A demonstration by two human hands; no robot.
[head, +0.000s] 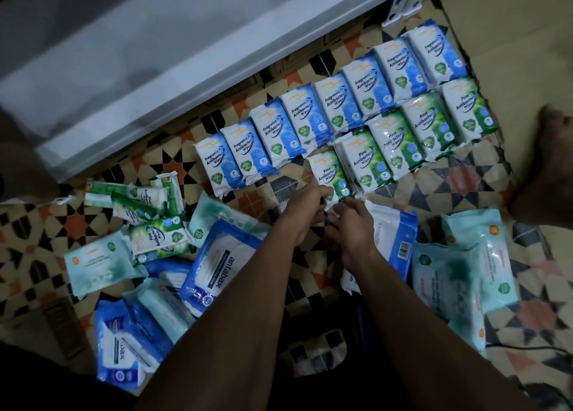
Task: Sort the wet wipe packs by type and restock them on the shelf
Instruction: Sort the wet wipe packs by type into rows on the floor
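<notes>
Both hands work the pine pack (330,174): left hand (305,207) pinches its near end, right hand (348,221) fingers curl just below. Long axis runs away from them, matching the green row (415,131).

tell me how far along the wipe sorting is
Done: a blue fragrance free row lies lined up on the floor. In hand: the left hand and right hand set a pack at the end of the green pine row. Left: the loose pine pile, big antabax packs, teal packs, then shelving.
</notes>
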